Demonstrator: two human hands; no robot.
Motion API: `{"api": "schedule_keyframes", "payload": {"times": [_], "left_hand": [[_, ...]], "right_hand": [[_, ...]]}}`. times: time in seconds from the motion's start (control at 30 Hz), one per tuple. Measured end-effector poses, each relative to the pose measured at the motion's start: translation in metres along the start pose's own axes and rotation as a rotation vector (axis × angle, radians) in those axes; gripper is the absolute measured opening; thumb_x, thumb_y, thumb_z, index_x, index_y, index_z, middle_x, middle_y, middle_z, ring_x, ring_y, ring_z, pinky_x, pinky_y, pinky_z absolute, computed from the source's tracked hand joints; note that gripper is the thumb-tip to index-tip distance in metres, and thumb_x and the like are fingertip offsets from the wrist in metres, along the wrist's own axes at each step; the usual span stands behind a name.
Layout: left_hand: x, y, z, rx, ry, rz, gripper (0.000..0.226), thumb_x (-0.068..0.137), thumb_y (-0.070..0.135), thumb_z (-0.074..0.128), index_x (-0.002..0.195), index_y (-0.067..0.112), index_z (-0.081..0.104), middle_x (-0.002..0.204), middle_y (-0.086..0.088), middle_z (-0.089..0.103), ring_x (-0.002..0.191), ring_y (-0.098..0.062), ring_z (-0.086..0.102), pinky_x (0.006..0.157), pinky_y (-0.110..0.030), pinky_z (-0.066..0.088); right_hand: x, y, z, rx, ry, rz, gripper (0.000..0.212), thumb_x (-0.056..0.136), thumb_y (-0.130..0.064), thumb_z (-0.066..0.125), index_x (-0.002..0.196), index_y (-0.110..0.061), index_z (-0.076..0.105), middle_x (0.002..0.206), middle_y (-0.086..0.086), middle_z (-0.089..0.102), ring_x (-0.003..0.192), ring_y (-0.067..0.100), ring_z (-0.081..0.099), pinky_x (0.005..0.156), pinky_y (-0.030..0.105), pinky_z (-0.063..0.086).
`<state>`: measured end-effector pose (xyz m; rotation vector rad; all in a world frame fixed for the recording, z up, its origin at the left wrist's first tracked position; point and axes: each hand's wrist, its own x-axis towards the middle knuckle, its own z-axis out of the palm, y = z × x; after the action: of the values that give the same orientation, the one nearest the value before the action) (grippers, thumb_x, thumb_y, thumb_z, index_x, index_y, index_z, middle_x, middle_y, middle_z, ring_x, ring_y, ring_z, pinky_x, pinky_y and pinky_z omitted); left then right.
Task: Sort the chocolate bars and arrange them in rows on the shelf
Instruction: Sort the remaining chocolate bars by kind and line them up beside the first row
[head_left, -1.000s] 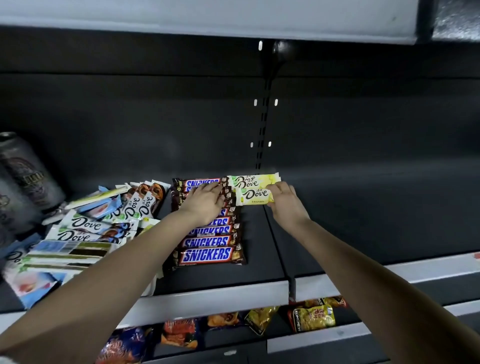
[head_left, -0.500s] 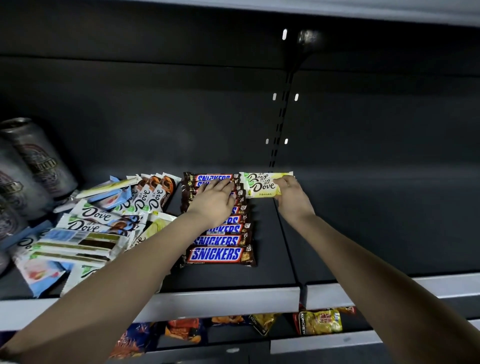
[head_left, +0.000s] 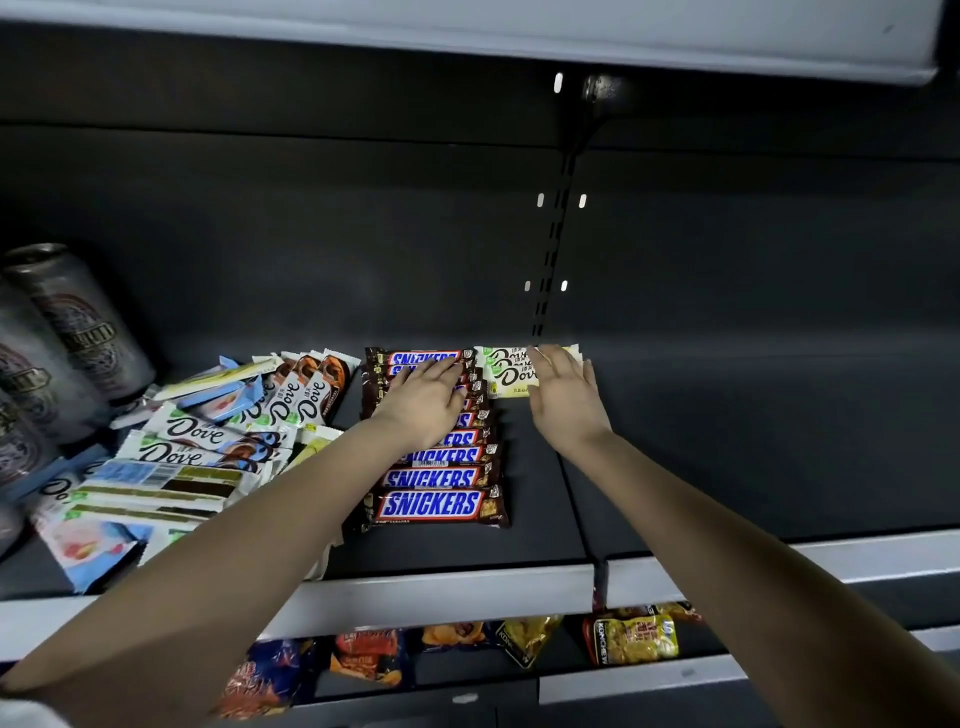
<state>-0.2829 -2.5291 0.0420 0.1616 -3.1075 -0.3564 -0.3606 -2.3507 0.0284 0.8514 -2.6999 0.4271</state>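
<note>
- A single view, worn on the person's head, looking forward and down onto the shelf (head_left: 540, 525).
- It sits close, within arm's reach: the row of brown bars (head_left: 431, 504) lies mid-frame, with both forearms (head_left: 249, 525) reaching it from the bottom corners.
- Left of that row, a loose pile of bars (head_left: 208, 441) and cans (head_left: 78, 332); above it, the back wall (head_left: 311, 234) and upper shelf (head_left: 467, 31); below it, snack bags (head_left: 634, 639).

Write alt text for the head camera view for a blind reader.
A person's left hand rests flat on a row of Snickers bars on a dark shelf, while the right hand touches pale green Dove bars beside the row's far end. A loose pile of Dove bars lies to the left, by tall cans.
</note>
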Motion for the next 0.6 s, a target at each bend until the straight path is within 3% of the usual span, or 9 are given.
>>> {"api": "schedule_keyframes", "payload": {"times": [0.3,0.6], "left_hand": [[-0.028,-0.028,-0.016,0.02,0.048,-0.068,0.051,0.101,0.036,0.022,0.148,0.017,0.019,0.157,-0.003,0.016,0.145,-0.021,0.01,0.119,-0.042,0.005],[-0.083,-0.088,-0.038,0.029,0.145,-0.214,0.049,0.101,0.03,0.028,0.147,0.015,0.023,0.156,-0.002,0.02,0.145,-0.019,0.011,0.118,-0.038,0.009]], "right_hand": [[0.008,-0.057,-0.006,0.123,0.099,-0.123,0.042,0.094,-0.015,0.042,0.136,-0.014,0.042,0.144,0.008,0.035,0.138,0.023,0.022,0.116,0.045,0.013],[0.018,-0.146,0.005,0.242,0.074,-0.31,0.037,0.094,-0.015,0.044,0.129,-0.007,0.05,0.14,0.015,0.04,0.133,0.031,0.03,0.115,0.042,0.019]]}}
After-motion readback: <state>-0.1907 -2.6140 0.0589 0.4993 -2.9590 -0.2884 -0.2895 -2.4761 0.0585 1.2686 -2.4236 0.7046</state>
